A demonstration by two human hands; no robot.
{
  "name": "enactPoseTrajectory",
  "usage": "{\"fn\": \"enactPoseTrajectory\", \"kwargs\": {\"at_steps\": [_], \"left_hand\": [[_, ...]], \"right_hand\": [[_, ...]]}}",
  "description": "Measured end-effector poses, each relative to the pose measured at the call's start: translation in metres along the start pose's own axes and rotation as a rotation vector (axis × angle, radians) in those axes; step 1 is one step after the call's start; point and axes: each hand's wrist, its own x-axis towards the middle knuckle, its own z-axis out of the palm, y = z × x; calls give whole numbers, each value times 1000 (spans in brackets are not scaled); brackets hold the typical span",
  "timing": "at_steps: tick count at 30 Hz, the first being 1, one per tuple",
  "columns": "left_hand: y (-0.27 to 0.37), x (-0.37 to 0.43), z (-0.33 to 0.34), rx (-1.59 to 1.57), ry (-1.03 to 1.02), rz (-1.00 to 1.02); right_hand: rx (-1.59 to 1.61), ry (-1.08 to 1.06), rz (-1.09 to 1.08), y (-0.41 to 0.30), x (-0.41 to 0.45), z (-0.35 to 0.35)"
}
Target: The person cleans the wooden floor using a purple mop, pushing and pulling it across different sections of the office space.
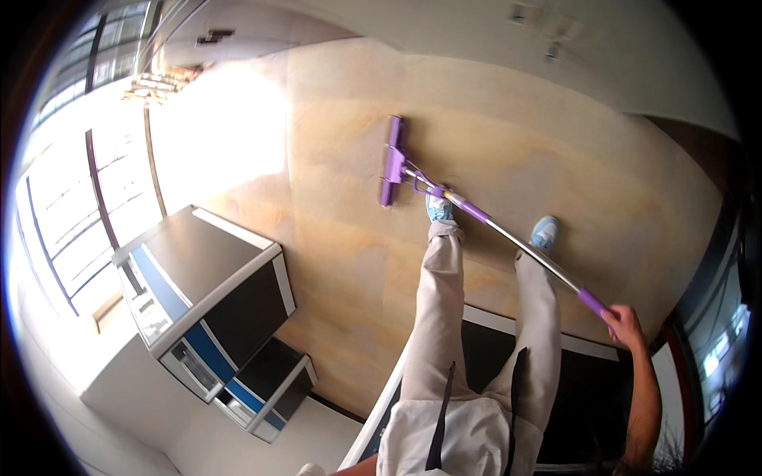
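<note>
My right hand (624, 325) is closed around the purple grip at the upper end of a mop's metal pole (533, 252). The pole slants up and left across the view, above my light blue and white shoes (544, 232). At its far end the mop's purple plastic head (393, 161) lies on the tan marbled floor (345, 250), just left of one shoe. My left hand is out of view; only part of that forearm shows at the bottom edge.
Dark-panelled units with white frames and blue stripes (229, 303) stand at the lower left. A bright window (98, 196) is beyond them. A dark, white-edged piece (580, 398) stands behind my legs. A pale wall (595, 59) borders the floor at the top.
</note>
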Motion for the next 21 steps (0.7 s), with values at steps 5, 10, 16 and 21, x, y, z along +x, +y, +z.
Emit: {"fn": "enactPoseTrajectory", "kwargs": {"at_steps": [5,10,16,21], "left_hand": [[29,-19,23,140,-8,-3],[45,-29,30,230,-28,-22],[48,-41,25,207,-82,-82],[48,-35,4,109,-162,-125]], "right_hand": [[200,96,139,139,-101,-17],[139,141,227,177,-117,13],[73,163,355,198,-115,23],[91,174,419,112,-104,51]]}}
